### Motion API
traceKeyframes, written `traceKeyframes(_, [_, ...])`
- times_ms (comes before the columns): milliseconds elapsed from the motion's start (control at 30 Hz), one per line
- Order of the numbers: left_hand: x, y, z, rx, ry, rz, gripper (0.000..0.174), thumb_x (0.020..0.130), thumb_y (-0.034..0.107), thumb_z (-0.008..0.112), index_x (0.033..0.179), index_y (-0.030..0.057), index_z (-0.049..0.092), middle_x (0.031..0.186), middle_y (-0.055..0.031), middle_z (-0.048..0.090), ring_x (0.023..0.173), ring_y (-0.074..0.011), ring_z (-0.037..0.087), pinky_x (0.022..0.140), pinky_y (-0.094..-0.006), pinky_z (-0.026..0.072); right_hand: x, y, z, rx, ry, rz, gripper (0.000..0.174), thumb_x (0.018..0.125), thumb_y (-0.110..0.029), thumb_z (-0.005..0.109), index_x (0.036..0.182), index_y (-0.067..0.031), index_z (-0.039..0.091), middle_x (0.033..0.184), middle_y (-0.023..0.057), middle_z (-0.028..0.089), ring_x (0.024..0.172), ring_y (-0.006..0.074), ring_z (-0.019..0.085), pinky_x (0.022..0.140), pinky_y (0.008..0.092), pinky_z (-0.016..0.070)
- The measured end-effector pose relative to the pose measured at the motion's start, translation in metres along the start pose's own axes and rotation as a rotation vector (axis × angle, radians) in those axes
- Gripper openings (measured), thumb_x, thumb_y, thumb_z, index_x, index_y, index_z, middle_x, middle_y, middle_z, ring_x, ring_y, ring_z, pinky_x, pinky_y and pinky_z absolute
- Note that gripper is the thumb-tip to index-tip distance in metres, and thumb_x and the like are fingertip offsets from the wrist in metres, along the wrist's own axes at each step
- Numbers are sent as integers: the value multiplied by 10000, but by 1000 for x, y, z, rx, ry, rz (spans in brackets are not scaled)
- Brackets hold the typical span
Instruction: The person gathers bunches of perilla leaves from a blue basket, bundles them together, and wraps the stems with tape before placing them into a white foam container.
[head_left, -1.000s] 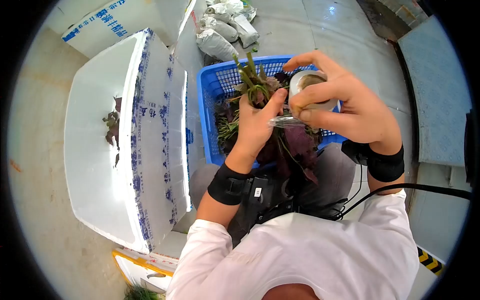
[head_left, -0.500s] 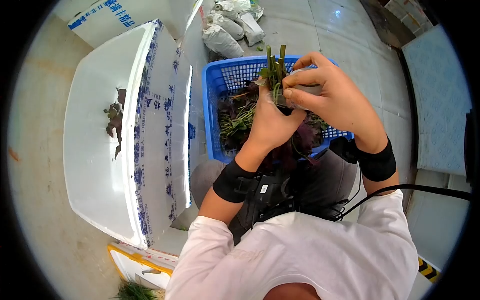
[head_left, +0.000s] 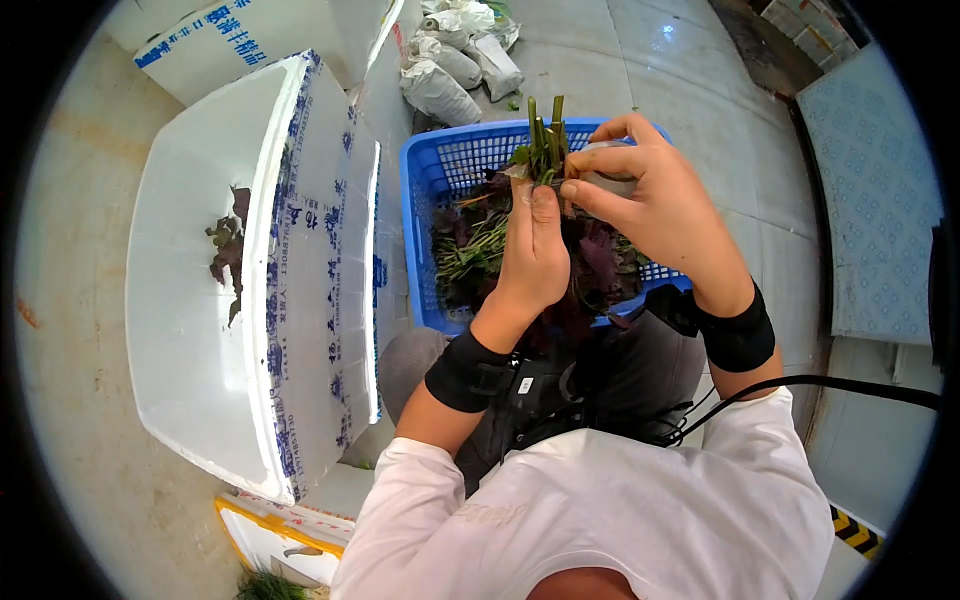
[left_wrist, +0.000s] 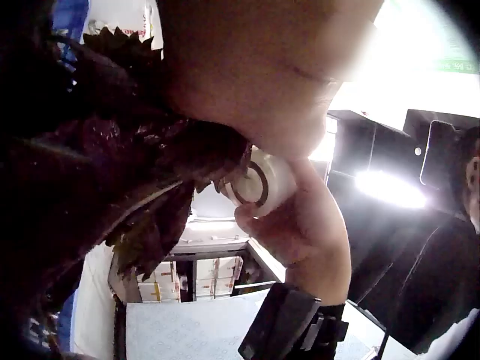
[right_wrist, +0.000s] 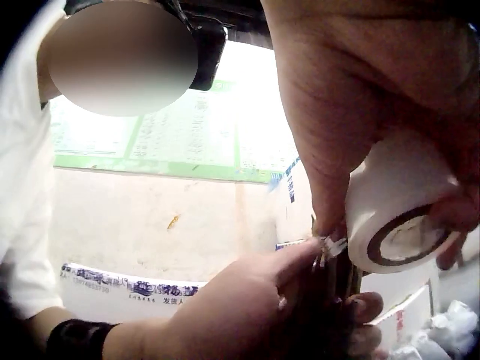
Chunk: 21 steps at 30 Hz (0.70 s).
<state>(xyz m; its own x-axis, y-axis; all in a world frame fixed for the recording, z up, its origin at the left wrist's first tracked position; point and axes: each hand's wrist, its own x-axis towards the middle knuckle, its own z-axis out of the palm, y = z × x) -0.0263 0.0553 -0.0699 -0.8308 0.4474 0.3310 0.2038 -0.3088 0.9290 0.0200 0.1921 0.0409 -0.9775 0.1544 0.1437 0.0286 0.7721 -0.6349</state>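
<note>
My left hand (head_left: 532, 255) grips a bunch of leafy stems (head_left: 546, 140), cut ends pointing away from me, the thumb lying along them. Its dark purple, saw-edged leaves (left_wrist: 142, 150) hang below the hand in the left wrist view. A roll of tape (right_wrist: 394, 191) sits in my right hand (head_left: 665, 195), the fingers curled round it. In the right wrist view the right thumb and the tape's end meet the stems beside the left thumb. Under both hands stands a blue plastic basket (head_left: 408, 225) holding more purple leaves and green stems (head_left: 470, 250).
To the left is a large white foam box (head_left: 265, 300) with a few dark leaves (head_left: 229, 250) in it. White sacks (head_left: 440, 92) lie on the floor beyond the basket. A black cable (head_left: 850, 385) runs from the right. Another box (head_left: 280, 535) with yellow tape stands at lower left.
The stretched strip of tape between the hands has shortened as the right hand brought the roll in against the stems. The left hand turned the bunch more upright, and its thumb moved onto the stems.
</note>
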Motion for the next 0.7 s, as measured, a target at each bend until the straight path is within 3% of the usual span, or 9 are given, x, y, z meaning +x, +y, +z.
traceKeyframes(100, [0, -2, -6, -90, 35, -117, 474, 1139, 367, 268, 1283, -11, 515, 1163, -91, 586, 1042, -199, 544, 961, -348, 435, 0, 6, -7, 10, -3, -2, 400, 793, -315, 838, 1131, -112, 772, 1089, 177, 633, 953, 307, 677, 879, 367, 539])
traceKeyframes(133, [1, 1, 0, -90, 103, -64, 488, 1135, 407, 278, 1186, 3, 547, 1005, -50, 580, 904, -160, 527, 869, -319, 445, -1, 11, -9, 47, 3, -11, 458, 768, -319, 864, 1165, -116, 761, 1072, 183, 626, 972, 303, 671, 895, 371, 533])
traceKeyframes(167, [3, 1, -1, -92, 100, -62, 488, 1135, 407, 278, 1186, 3, 547, 1005, -50, 580, 904, -160, 527, 869, -319, 445, -2, 16, -11, 44, 6, -9, 458, 768, -319, 864, 1165, -116, 761, 1072, 183, 626, 972, 303, 671, 895, 371, 533])
traceKeyframes(267, [3, -6, -9, -237, -139, -40, 526, 1129, 447, 256, 1331, 19, 484, 917, -19, 556, 806, -118, 472, 763, -274, 409, 1, 31, -19, 61, -7, -16, 559, 727, -335, 900, 1213, -108, 740, 1097, 183, 609, 1024, 313, 651, 926, 382, 518])
traceKeyframes(333, [0, -3, -4, -265, -174, -53, 531, 1127, 453, 253, 1316, 19, 492, 911, -20, 556, 795, -118, 470, 749, -270, 405, 6, 39, -24, -8, -91, -42, 562, 766, -218, 897, 1277, -90, 702, 1143, 84, 562, 1066, 230, 572, 925, 347, 477])
traceKeyframes(433, [-3, -3, 2, -334, -266, -81, 521, 1127, 453, 240, 1304, 20, 469, 909, -31, 557, 776, -117, 478, 727, -269, 412, 12, 55, -22, 234, -222, -51, 604, 750, -221, 906, 1303, -101, 697, 1153, 80, 568, 1101, 240, 564, 928, 354, 477])
traceKeyframes(500, [-5, -3, 6, -448, -223, -138, 484, 1130, 435, 229, 1302, 27, 423, 914, -48, 564, 767, -121, 493, 717, -276, 426, 11, 59, -20, 236, -205, -78, 588, 743, -192, 898, 1290, -94, 705, 1173, 82, 571, 1123, 243, 559, 923, 354, 477])
traceKeyframes(533, [-2, -2, 3, -469, -243, -161, 393, 1133, 381, 229, 1317, 49, 334, 956, -82, 581, 762, -130, 508, 712, -287, 442, 11, 60, -20, 239, -196, -110, 574, 736, -164, 890, 1277, -87, 713, 1194, 84, 573, 1145, 247, 553, 918, 355, 478])
traceKeyframes(700, [-3, -6, 8, -354, -242, -175, 321, 1124, 354, 274, 1297, 83, 288, 985, -106, 591, 735, -161, 551, 668, -307, 479, 9, 67, -20, 290, -265, -233, 494, 714, -57, 832, 1201, -77, 751, 1302, 114, 538, 1204, 248, 529, 934, 358, 482])
